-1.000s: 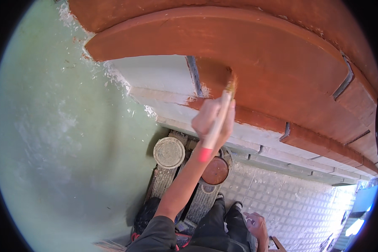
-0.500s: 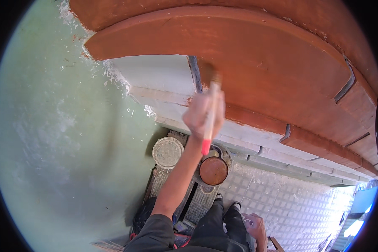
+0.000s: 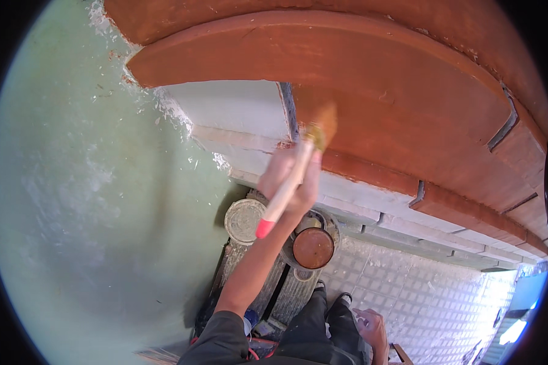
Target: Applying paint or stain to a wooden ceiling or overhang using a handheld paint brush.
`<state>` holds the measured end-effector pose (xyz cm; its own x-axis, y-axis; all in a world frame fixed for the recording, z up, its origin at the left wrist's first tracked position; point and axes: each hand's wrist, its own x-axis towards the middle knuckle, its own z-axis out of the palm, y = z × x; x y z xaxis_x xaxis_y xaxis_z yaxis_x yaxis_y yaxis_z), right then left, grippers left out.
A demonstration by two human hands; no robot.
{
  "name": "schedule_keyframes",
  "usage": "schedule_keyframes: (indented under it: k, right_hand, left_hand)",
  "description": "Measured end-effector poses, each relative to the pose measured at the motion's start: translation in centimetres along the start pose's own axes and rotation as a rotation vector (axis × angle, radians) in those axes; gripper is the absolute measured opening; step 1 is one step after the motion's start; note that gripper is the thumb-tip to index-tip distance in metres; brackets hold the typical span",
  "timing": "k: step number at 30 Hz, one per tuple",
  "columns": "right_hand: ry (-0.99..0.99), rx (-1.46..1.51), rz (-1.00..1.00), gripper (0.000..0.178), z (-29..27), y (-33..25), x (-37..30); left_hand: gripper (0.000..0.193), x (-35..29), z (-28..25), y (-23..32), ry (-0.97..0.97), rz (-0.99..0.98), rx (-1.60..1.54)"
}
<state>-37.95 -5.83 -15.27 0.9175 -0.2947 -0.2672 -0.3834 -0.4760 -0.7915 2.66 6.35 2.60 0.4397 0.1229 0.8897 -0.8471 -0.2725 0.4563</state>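
Note:
My left hand point(image 3: 291, 179) is closed round the handle of a paintbrush point(image 3: 295, 171), with a pale wooden grip and a red end. Its blurred bristles, tinted orange-brown, are at the reddish-brown painted panel point(image 3: 402, 115); whether they touch it I cannot tell. Beside the brush, a white unpainted stretch point(image 3: 231, 109) borders the painted part across a dark gap. Low on the right, my right hand point(image 3: 370, 327) hangs near my leg, fingers loosely bent and apart, with nothing visible in it. Beneath my left forearm sits a round pot of reddish-brown paint point(image 3: 313, 248).
A pale round-topped bucket point(image 3: 243, 221) stands left of the paint pot on worn planks point(image 3: 230, 264). The greenish wall point(image 3: 97, 201) fills the left side. Pale stepped ledges point(image 3: 402, 230) run below the painted panel, above a patterned tile floor point(image 3: 408, 292).
The brush has swung over: its bristles have gone slightly right and down, and its red end has moved left and down. My left hand has shifted a little left. My right hand stays put.

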Motion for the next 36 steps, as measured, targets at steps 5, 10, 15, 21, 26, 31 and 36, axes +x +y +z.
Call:
schedule_keyframes:
  k: [5, 10, 15, 21, 26, 31, 36]
  right_hand:
    - [0.006, 0.009, 0.033, 0.032, -0.6, -1.3, 0.5]
    - [-0.017, -0.009, -0.001, 0.036, 0.1, 0.0, -0.3]
    - [-0.029, -0.016, 0.029, 0.034, -0.2, -1.8, 0.3]
    - [-0.029, -0.031, 0.021, 0.034, 0.0, -2.2, 0.4]
    - [-0.034, -0.026, 0.045, 0.034, 0.1, -2.1, 0.1]
    - [-0.056, -0.053, 0.046, 0.035, 0.2, -2.5, 0.0]
    - [-0.065, -0.04, 0.03, 0.036, 0.1, -2.6, 0.3]
  left_hand:
    - [0.02, 0.7, -0.2, -3.8, 0.114, -0.293, 0.001]
    - [0.02, 0.3, -0.6, -1.1, 0.024, -0.002, 0.047]
    - [0.02, 0.7, -0.9, -4.4, 0.026, -0.207, 0.019]
    - [0.016, -2.2, -1.3, -3.3, -0.073, -0.004, -0.124]
    - [0.013, -1.9, -1.9, -5.8, -0.056, -0.084, 0.119]
    - [0.013, -3.5, -1.9, -4.1, -0.047, 0.049, 0.136]
    - [0.016, -3.6, 0.0, -4.5, -0.029, 0.042, 0.143]
